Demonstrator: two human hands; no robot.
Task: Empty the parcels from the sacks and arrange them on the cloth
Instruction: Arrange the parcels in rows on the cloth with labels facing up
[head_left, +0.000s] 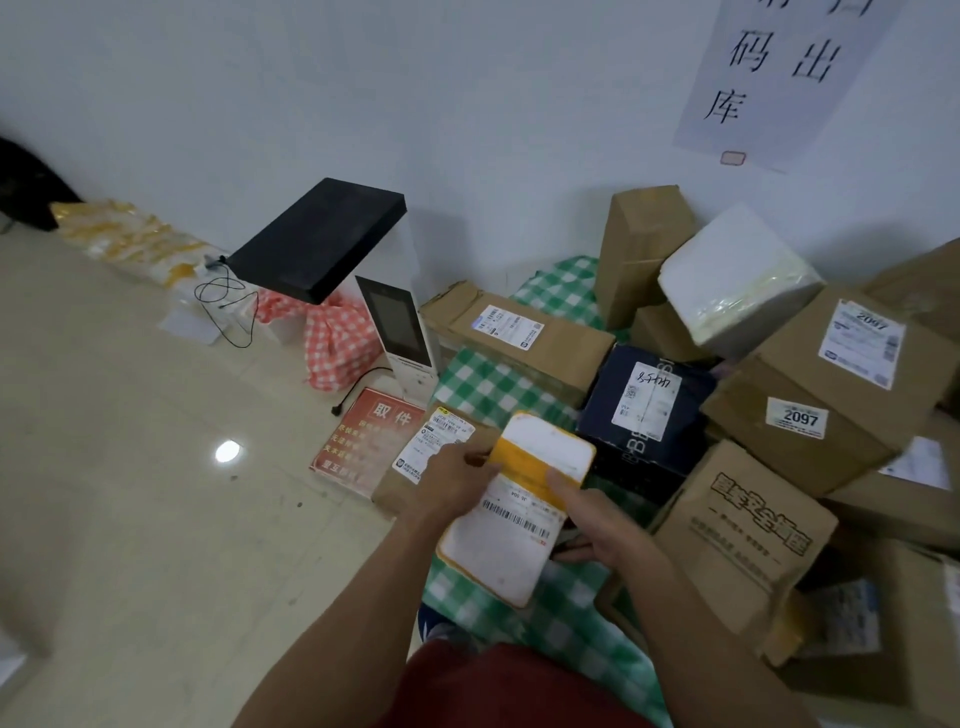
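Padded mailer (519, 525), yellow and white with a barcode label, at lower centre of the frame, held over the green checked cloth (566, 618). Left hand (457, 480) grips its left edge and right hand (592, 519) pinches its right edge, thumb on top, likely to steady it flat for placing. Cardboard boxes (810, 415) crowd the cloth at right. Beyond: scanner stand (400, 332), tiled floor (130, 467), white wall (467, 104).

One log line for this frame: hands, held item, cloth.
left hand: grips padded envelope | right hand: grips same envelope | envelope: above green checked cloth | cardboard boxes: piled on cloth, right
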